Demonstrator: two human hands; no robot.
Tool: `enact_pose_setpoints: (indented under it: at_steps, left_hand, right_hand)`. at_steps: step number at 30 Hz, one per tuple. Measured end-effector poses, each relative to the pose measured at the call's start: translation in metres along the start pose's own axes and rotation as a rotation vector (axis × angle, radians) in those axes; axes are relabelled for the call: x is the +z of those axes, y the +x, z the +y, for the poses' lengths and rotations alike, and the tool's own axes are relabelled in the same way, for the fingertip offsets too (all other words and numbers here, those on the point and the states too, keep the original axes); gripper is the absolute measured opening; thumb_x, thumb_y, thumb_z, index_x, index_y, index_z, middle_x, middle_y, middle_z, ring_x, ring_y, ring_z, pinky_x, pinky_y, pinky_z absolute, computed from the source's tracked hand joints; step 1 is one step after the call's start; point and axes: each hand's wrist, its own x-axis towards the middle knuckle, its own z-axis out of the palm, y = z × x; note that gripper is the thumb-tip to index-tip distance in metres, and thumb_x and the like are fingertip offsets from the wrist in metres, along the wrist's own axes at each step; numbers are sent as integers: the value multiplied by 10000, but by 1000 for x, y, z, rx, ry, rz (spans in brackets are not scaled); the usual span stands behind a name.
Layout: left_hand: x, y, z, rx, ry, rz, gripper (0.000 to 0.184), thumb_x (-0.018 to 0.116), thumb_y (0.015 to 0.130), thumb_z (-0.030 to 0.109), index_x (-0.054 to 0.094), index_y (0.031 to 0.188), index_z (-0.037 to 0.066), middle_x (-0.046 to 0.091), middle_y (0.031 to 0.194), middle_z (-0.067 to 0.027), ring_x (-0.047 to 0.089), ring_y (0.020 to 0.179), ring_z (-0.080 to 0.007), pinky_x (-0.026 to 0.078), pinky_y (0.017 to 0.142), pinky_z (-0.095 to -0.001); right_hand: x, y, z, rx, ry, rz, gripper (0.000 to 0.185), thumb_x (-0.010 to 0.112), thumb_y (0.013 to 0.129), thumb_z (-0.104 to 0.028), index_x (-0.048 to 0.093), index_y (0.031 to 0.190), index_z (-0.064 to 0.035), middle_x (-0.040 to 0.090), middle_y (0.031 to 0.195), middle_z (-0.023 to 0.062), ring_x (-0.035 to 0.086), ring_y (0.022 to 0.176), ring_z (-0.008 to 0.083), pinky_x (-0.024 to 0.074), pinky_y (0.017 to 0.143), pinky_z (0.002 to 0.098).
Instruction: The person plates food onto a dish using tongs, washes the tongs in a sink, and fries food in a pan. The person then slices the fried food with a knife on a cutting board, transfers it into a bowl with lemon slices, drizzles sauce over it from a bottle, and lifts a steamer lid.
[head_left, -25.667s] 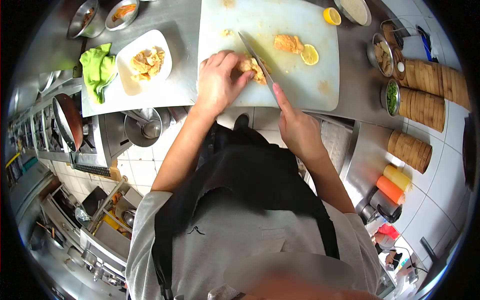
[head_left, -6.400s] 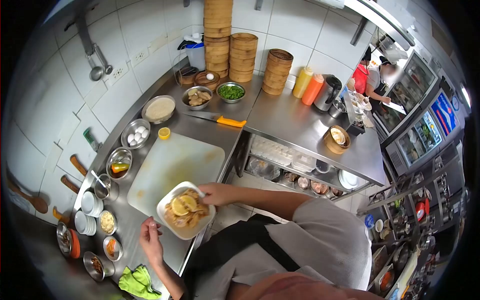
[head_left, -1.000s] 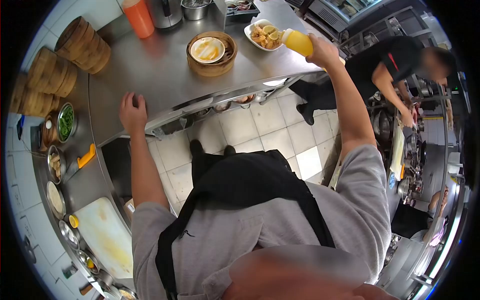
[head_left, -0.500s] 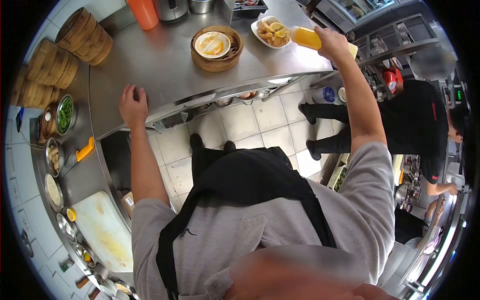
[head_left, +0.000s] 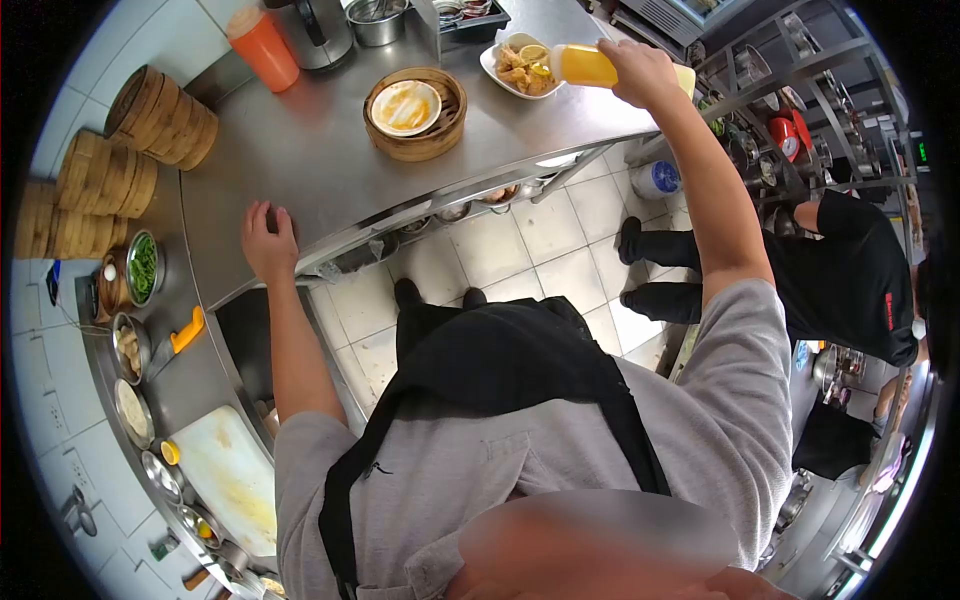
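At the upper right, my right hand (head_left: 638,76) grips a yellow squeeze bottle (head_left: 585,66), tilted on its side. The bottle's tip is at the right edge of a white dish (head_left: 492,68), which holds fried pieces (head_left: 520,72) and lemon slices (head_left: 534,54). My left hand (head_left: 269,240) rests at the front edge of the steel counter (head_left: 330,170), fingers slightly apart, holding nothing. Between my hands, nearer the dish, a bamboo steamer (head_left: 416,148) holds a small white bowl (head_left: 406,107) with orange residue.
Left of me are stacked steamers (head_left: 160,120), a bowl of chopped greens (head_left: 143,268), a yellow-handled knife (head_left: 186,330) and a cutting board (head_left: 225,475). An orange bottle (head_left: 263,50) stands at the back. A co-worker in black (head_left: 840,275) is at the right, beside racks.
Earlier I was cutting food, then carried the dish; now it sits on the counter. Since a second ago, the bottle has stayed by the dish, while the co-worker has moved and turned away.
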Motion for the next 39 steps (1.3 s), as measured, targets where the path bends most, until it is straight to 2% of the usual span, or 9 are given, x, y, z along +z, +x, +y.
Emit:
enact_pose_setpoints:
  at_steps: [5, 7, 9, 13, 22, 25, 32, 37, 39]
  left_hand:
    - [4, 2, -5, 38, -21, 14, 373, 660, 933, 310, 713, 1179, 35, 640, 1361, -164, 579, 1277, -359, 447, 1093, -451]
    - [3, 2, -5, 59, -5, 21, 374, 659, 933, 305, 711, 1180, 29, 641, 1358, -166, 585, 1270, -360, 452, 1089, -450]
    - [4, 3, -5, 83, 3, 24, 375, 659, 934, 301, 709, 1182, 24, 643, 1356, -169, 591, 1264, -362, 458, 1084, -450]
    - [0, 3, 3, -24, -50, -45, 369, 661, 932, 283, 705, 1185, 17, 639, 1357, -180, 596, 1257, -364, 472, 1070, -440]
    - [-2, 5, 10, -13, -8, -75, 384, 657, 939, 255, 678, 1240, 17, 617, 1390, -182, 590, 1267, -366, 469, 1074, -434]
    - [-1, 8, 10, -8, -16, -83, 382, 655, 942, 248, 675, 1243, 14, 613, 1396, -180, 587, 1272, -366, 463, 1080, -433]
    - [1, 10, 12, 9, 3, -91, 386, 655, 943, 228, 661, 1256, 4, 592, 1422, -173, 567, 1292, -365, 443, 1096, -442]
    - [-1, 12, 18, -10, 23, -125, 384, 656, 941, 221, 653, 1262, 11, 588, 1418, -162, 554, 1297, -366, 431, 1102, -449]
    - [-2, 13, 22, -18, 25, -136, 383, 655, 942, 221, 651, 1263, 13, 587, 1416, -160, 552, 1296, -368, 430, 1101, -451]
  right_hand:
    - [-6, 10, 4, 47, -10, -7, 474, 654, 867, -88, 602, 1323, -207, 710, 1118, 105, 703, 1022, 307, 550, 863, 435]
    - [-4, 12, 9, 55, 15, -2, 585, 707, 800, -88, 576, 1360, -189, 700, 1122, 111, 695, 1048, 325, 556, 859, 449]
    - [1, 13, 15, 42, 26, 7, 589, 710, 794, -83, 580, 1358, -191, 699, 1129, 110, 693, 1052, 322, 556, 861, 448]
    - [-10, 16, 15, 6, 11, -68, 611, 719, 781, -68, 582, 1363, -194, 695, 1124, 106, 684, 1060, 319, 551, 877, 445]
    - [6, 34, 32, -35, 30, -9, 452, 706, 786, -28, 604, 1218, -115, 693, 1059, 100, 681, 1005, 328, 536, 852, 471]
    - [7, 40, 40, -51, 38, 36, 443, 705, 791, -28, 606, 1213, -118, 692, 1048, 90, 681, 1000, 322, 543, 843, 452]
    - [3, 44, 46, -35, 1, -10, 450, 717, 785, -27, 613, 1212, -124, 696, 1028, 75, 684, 996, 298, 548, 835, 432]
    - [3, 44, 66, -154, 13, 80, 482, 748, 765, -19, 624, 1218, -129, 695, 1034, 68, 693, 968, 293, 553, 820, 406]
    - [4, 47, 69, -131, -3, 62, 499, 760, 758, -22, 623, 1225, -131, 697, 1038, 66, 693, 967, 292, 554, 823, 405]
